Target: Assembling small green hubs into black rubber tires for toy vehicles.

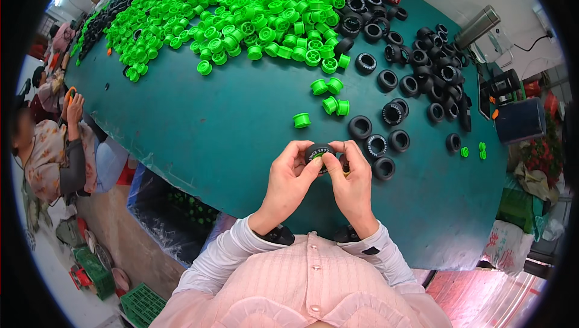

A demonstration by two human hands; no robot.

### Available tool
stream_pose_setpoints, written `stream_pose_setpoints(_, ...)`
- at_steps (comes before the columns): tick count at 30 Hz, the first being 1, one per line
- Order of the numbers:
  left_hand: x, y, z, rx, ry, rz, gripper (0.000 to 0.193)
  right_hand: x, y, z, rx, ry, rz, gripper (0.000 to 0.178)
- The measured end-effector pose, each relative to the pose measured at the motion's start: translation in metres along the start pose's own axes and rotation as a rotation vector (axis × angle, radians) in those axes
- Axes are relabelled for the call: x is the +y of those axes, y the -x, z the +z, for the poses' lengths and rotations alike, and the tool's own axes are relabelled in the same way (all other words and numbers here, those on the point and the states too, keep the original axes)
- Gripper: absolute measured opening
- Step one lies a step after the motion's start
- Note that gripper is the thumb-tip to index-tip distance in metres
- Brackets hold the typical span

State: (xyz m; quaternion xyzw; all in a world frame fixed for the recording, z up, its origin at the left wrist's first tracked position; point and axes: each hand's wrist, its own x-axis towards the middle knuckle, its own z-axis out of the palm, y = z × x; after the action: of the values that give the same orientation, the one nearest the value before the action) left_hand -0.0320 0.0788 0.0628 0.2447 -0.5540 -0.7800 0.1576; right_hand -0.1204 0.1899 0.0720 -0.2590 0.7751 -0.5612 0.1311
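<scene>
Close to the table's near edge, my left hand (pixel 286 178) and my right hand (pixel 353 188) are both closed round one small black toy tyre (pixel 318 149) with pale lettering on its side. A bit of a bright green wheel rim shows inside it, and both thumbs press there. Something small, dark and yellowish (pixel 345 167) shows by my right fingers; I cannot make out what it is. Just beyond my hands lies a single green rim (pixel 301 120), and several loose black tyres (pixel 376 146) lie to the right of them.
A big heap of green rims (pixel 259 23) covers the far table (pixel 241 111), with a pile of black tyres (pixel 437 68) at right. A steel flask (pixel 477 27) and a dark blue container (pixel 520 121) stand rightmost. A blue-lined bin (pixel 163 207) sits below left. Co-workers (pixel 54 153) sit at left.
</scene>
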Motion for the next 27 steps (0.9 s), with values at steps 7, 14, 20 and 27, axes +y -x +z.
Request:
stream_pose_setpoints(7, 0.005, 0.004, -0.006, -0.043, 0.009, 0.045, 0.025, 0.005, -0.007, -0.006, -0.097, -0.219, 0.014, 0.015)
stream_pose_setpoints(14, 0.004, 0.003, -0.002, -0.016, -0.183, 0.063, 0.024, -0.003, -0.006, -0.008, -0.056, 0.011, -0.071, 0.015)
stream_pose_setpoints(20, 0.001, 0.001, 0.002, 0.043, -0.367, 0.192, 0.023, -0.006, 0.000, 0.002, 0.063, 0.102, -0.135, 0.014)
stream_pose_setpoints(27, -0.004, 0.001, -0.004, 0.042, 0.080, 0.024, 0.027, 0.002, -0.007, -0.004, -0.083, -0.078, -0.030, 0.020)
